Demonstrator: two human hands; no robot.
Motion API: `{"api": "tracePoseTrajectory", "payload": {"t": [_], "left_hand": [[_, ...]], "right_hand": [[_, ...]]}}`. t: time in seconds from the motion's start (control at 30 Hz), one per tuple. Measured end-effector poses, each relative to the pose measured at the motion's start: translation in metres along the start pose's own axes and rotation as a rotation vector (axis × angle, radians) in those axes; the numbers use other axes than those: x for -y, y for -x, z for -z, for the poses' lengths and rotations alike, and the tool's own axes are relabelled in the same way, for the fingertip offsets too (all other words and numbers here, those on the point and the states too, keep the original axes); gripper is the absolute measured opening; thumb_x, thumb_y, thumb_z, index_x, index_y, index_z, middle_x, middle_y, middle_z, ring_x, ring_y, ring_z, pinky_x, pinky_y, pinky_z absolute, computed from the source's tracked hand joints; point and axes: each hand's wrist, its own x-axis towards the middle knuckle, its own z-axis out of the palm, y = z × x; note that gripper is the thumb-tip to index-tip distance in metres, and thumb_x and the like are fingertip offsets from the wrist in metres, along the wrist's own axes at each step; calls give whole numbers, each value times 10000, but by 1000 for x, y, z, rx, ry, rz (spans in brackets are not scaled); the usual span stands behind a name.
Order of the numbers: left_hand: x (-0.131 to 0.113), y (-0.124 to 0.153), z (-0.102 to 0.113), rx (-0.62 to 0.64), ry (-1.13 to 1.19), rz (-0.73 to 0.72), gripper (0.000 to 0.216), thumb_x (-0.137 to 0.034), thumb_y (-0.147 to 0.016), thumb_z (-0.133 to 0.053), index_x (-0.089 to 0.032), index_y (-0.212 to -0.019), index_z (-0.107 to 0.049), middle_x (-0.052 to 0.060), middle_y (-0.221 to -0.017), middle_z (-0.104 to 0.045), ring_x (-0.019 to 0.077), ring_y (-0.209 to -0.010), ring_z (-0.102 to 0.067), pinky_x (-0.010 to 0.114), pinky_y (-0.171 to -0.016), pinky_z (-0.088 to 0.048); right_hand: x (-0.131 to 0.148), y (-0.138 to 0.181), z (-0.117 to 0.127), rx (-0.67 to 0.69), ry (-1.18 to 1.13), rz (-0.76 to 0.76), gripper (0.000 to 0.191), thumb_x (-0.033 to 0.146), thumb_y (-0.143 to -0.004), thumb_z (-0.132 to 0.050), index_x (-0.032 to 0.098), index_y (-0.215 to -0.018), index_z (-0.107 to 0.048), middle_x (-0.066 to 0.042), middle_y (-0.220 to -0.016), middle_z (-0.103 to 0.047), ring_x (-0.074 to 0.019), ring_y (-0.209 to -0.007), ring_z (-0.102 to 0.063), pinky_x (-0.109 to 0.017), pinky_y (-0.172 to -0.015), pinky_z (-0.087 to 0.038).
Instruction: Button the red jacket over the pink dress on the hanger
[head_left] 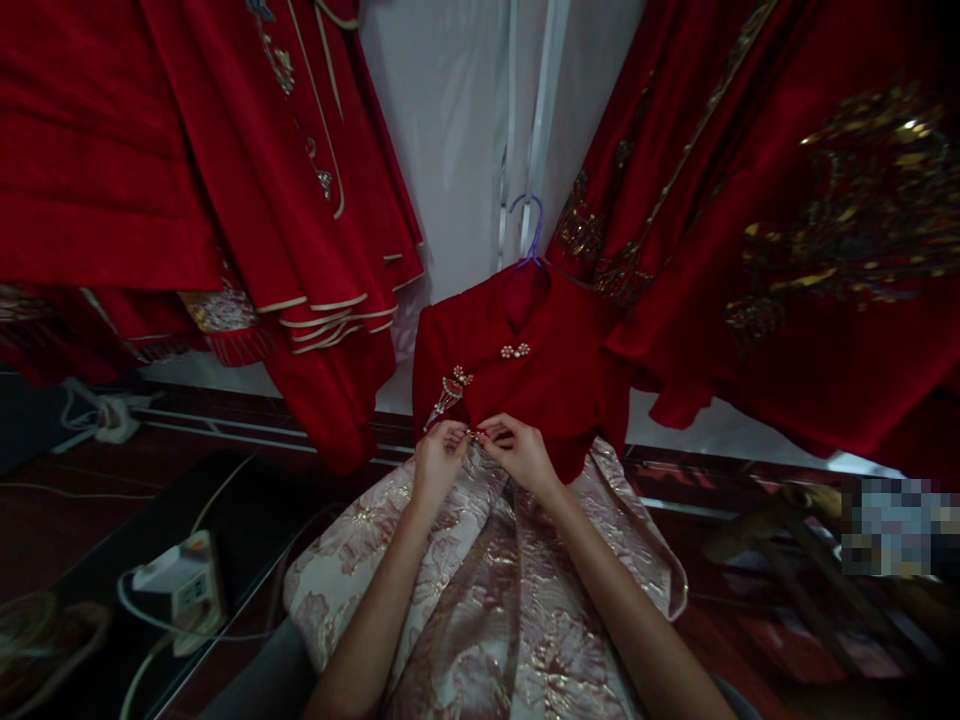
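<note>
A red dress (555, 350) with a pale brocade skirt (480, 670) hangs in front of me on a purple hanger (537, 235). My left hand (439, 462) and my right hand (523, 455) meet at the lower front of the red bodice. Fingertips of both are pinched round a small beaded button (473, 434), which they partly cover. Higher up, near the neckline, sits a pearl flower button (515, 351). A jewelled brooch (450, 392) with dangling strands is fixed to the bodice just above my left hand.
Red garments (262, 160) with pale piping hang at left. More red clothing (795, 220) with gold sequins hangs at right. A power strip (196, 590) with cables lies on a black surface at lower left, near a basket (52, 640). Wooden furniture (795, 550) stands at lower right.
</note>
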Motion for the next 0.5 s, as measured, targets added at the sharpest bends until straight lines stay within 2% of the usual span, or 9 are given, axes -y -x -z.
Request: {"api": "tracePoseTrajectory", "payload": {"t": [0.1,0.3,0.5], "left_hand": [[1,0,-3,12,52,39,110,-235,-744,-621,-182,-840,-631,30,-766,-670,140,-710,-646,274,-685,-531],[2,1,-8,47,196,114,158,-213,-702,-652,-153,-847,-636,59,-811,-695,147,-739,-662,279,-715,-540],[-1,4,-5,67,79,80,141,-210,-736,-616,-156,-863,-645,60,-832,-699,149,-748,-663,281,-725,-534]], "right_hand": [[-1,-2,-3,11,42,29,152,239,-788,-549,196,-886,-657,-21,-832,-643,-109,-720,-607,-214,-628,-524],[-6,-1,-9,-70,109,52,140,214,-816,-515,199,-880,-638,-24,-834,-617,-114,-728,-595,-226,-658,-529],[-8,3,-14,-105,186,82,129,225,-839,-502,202,-878,-623,-23,-818,-599,-128,-737,-586,-256,-715,-521]]}}
